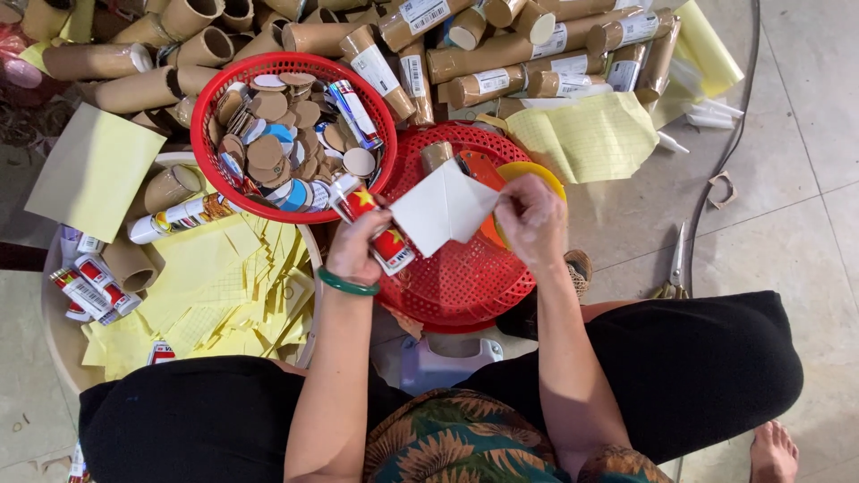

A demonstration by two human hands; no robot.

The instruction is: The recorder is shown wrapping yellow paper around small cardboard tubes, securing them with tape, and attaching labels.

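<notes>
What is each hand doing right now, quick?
Left hand: closed on a red labelled tube, also touching the white paper.
Right hand: closed, pinching the white paper's edge.

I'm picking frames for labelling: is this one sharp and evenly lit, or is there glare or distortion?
Head view: soft, even light; centre sharp, with the white folded paper sheet crisp between the left hand and right hand; mild glare on the grey tiled floor; wide-lens bending towards the edges.
</notes>
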